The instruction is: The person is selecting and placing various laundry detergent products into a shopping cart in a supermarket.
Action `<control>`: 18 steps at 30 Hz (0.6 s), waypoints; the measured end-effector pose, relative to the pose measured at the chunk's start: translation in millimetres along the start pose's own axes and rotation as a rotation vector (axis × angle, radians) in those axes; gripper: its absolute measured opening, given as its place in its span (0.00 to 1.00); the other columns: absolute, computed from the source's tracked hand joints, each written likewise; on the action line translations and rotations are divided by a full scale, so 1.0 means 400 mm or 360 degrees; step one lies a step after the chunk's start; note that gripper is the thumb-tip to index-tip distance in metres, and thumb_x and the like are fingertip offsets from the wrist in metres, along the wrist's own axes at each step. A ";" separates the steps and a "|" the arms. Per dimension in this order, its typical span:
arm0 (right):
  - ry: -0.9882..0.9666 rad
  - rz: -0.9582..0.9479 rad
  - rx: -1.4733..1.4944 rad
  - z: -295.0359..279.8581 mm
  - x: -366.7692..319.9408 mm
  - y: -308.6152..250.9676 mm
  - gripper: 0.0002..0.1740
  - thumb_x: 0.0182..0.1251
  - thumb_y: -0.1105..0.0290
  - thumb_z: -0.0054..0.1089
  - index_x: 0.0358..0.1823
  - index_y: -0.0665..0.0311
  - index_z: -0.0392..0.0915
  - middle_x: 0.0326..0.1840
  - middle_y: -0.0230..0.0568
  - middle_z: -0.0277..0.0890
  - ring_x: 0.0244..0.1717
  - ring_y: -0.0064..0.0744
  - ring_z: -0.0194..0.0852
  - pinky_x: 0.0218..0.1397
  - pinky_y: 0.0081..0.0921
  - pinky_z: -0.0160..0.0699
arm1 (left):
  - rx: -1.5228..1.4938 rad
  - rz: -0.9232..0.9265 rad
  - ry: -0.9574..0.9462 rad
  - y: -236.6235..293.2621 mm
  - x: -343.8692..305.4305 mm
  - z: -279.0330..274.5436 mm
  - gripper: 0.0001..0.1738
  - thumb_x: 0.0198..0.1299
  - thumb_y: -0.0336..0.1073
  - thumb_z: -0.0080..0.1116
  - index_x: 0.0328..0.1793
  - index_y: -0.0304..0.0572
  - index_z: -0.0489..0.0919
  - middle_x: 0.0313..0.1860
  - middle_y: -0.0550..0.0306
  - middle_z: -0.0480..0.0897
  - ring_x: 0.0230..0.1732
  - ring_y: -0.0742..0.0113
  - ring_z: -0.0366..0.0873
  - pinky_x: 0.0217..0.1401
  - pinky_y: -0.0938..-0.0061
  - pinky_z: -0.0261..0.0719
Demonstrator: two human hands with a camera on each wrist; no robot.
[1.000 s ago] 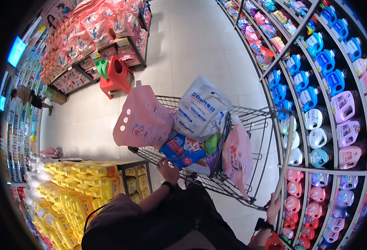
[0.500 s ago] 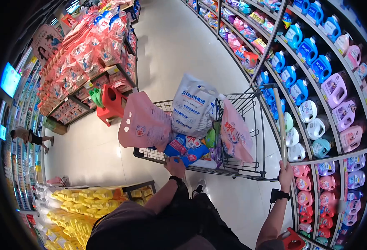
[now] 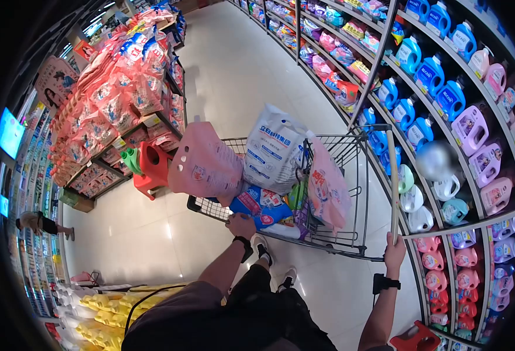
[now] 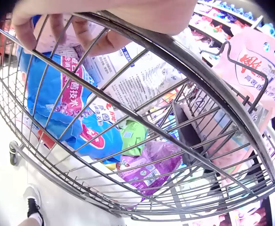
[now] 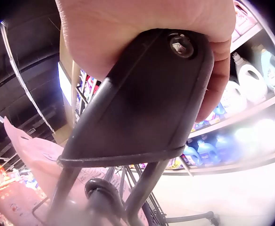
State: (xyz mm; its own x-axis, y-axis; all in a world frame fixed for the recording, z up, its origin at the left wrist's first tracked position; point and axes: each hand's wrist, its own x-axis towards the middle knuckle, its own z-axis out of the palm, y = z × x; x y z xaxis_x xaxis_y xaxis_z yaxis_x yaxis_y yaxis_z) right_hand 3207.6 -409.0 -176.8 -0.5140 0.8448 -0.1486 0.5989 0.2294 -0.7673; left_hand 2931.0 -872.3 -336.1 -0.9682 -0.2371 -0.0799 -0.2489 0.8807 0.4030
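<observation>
A metal shopping cart (image 3: 351, 237) holds a pink pouch (image 3: 205, 161), a white bag (image 3: 275, 149), a blue packet (image 3: 260, 206) and another pink bag (image 3: 329, 190). My left hand (image 3: 241, 226) grips the cart's side rim near the blue packet; in the left wrist view the hand (image 4: 104, 23) has its fingers curled over the rim, above the blue packet (image 4: 57, 94). At the end of the handlebar (image 3: 394, 175), my right hand (image 3: 394, 251) is wrapped round the bar. The right wrist view shows that hand (image 5: 151, 28) over the dark handle bracket (image 5: 142, 103).
Shelves of detergent bottles (image 3: 430, 73) line the right side. At the left stand a display of pink bags (image 3: 114, 102), a red stool (image 3: 151, 169) and yellow bottles (image 3: 108, 316). A person (image 3: 38, 222) is at the far left. Tiled floor (image 3: 234, 64) stretches ahead.
The view has shifted, showing more of the aisle ahead and both shoes. The handlebar now stands more upright in view. Both hands stay on the cart, and the yellow bottles have slid lower.
</observation>
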 end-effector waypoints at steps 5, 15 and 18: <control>0.0021 0.0113 0.0077 0.119 0.000 -0.106 0.23 0.79 0.52 0.60 0.33 0.64 0.73 0.13 0.33 0.67 0.13 0.27 0.70 0.18 0.30 0.67 | 0.0136 0.0125 0.0052 0.065 0.216 -0.045 0.12 0.55 0.48 0.68 0.42 0.54 0.85 0.56 0.48 0.81 0.62 0.48 0.76 0.69 0.48 0.65; 0.0084 0.0262 0.0271 0.402 -0.010 -0.372 0.19 0.80 0.56 0.59 0.37 0.66 0.71 0.15 0.37 0.72 0.14 0.29 0.75 0.18 0.30 0.71 | -0.0340 0.0495 -0.0067 0.133 0.774 -0.067 0.21 0.64 0.51 0.68 0.52 0.42 0.87 0.57 0.41 0.83 0.58 0.45 0.81 0.67 0.50 0.73; 0.0057 0.0236 0.0180 0.492 -0.005 -0.418 0.20 0.81 0.55 0.57 0.39 0.67 0.70 0.17 0.42 0.76 0.17 0.35 0.79 0.22 0.36 0.75 | -0.0877 0.0207 -0.0537 0.215 0.816 -0.194 0.29 0.71 0.50 0.65 0.67 0.32 0.81 0.58 0.43 0.86 0.61 0.55 0.83 0.69 0.63 0.78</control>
State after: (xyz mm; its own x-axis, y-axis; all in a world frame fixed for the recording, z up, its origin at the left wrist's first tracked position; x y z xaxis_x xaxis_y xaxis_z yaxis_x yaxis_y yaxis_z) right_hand 2987.7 -544.3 -171.1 -0.4018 0.8824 -0.2448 0.5926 0.0468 -0.8041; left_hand 2595.6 -905.9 -256.9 -0.9666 0.0778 -0.2444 -0.1667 0.5336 0.8291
